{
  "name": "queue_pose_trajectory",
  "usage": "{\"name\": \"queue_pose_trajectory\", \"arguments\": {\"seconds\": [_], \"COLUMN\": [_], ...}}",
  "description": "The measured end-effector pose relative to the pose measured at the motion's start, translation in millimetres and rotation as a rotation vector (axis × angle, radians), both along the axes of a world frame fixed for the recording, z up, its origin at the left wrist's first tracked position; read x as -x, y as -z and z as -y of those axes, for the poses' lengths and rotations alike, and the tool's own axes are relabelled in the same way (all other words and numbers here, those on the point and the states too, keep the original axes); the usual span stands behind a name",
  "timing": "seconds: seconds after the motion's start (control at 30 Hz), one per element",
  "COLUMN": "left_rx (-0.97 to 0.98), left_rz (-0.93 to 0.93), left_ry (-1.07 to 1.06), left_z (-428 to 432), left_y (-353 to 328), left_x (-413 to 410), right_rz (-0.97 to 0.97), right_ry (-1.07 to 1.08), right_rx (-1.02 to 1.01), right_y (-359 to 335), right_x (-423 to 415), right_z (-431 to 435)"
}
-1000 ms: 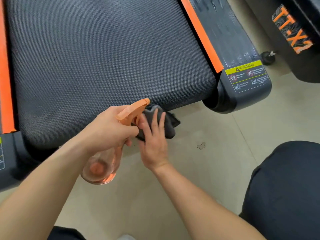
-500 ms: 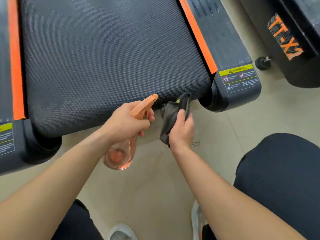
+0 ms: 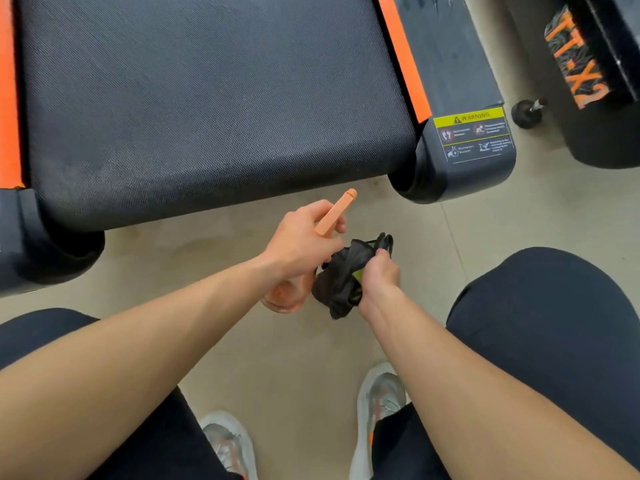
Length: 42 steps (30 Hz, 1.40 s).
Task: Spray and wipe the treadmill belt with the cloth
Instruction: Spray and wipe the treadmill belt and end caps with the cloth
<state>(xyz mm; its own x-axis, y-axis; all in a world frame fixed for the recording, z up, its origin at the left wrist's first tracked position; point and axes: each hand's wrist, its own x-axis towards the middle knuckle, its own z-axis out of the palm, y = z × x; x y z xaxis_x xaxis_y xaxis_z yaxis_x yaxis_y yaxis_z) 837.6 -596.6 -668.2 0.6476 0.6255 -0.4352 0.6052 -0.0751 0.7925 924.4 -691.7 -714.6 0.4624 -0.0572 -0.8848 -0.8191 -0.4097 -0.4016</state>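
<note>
Cloth (image 3: 341, 280) bunched in right hand (image 3: 379, 276) | spray bottle (image 3: 334, 213) mostly hidden by left hand (image 3: 299, 242)

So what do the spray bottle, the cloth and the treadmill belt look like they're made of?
Spray bottle: matte orange plastic head, and a clear, orange-tinted body, probably plastic, by its see-through look. Cloth: soft dark fabric, bunched in folds, perhaps microfibre. Treadmill belt: black, probably rubbery, with a fine woven-looking texture and dull finish.
</note>
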Motion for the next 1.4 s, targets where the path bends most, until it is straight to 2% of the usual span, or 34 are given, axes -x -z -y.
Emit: {"name": "queue_pose_trajectory", "arguments": {"seconds": [0.27, 0.47, 0.83, 1.0, 1.13, 1.27, 1.33, 1.4], "left_rx": [-0.035, -0.010, -0.108, -0.154, -0.123, -0.102, -0.108, -0.114], "left_rz": [-0.096, -0.090, -0.178, -0.194, -0.092, -0.001, 0.031, 0.055], "left_ry": [-0.022, -0.062, -0.180, -0.191, -0.190, -0.212, -0.200, -0.202], "left_z": [9, 10, 6, -1, -9, -16, -20, -24], "left_y": [3, 4, 13, 14, 5, -10, -16, -20], "left_x": [-11, 4, 56, 68, 69, 63, 59, 57], "right_rz": [0.007, -0.006, -0.019, -0.010, 0.097, 0.347, 0.465, 0.525], "right_ry": [0.081, 0.019, -0.021, 0.104, 0.296, 0.472, 0.513, 0.420], "right_rx": [-0.059, -0.039, -0.099, -0.121, -0.194, -0.330, -0.453, -0.498], "right_y": [-2, 1, 10, 3, -14, -25, -30, -33], "right_x": [-11, -2, 27, 28, 13, -22, -40, -48], "right_z": [-2, -8, -37, -45, -49, -71, -88, -106]}}
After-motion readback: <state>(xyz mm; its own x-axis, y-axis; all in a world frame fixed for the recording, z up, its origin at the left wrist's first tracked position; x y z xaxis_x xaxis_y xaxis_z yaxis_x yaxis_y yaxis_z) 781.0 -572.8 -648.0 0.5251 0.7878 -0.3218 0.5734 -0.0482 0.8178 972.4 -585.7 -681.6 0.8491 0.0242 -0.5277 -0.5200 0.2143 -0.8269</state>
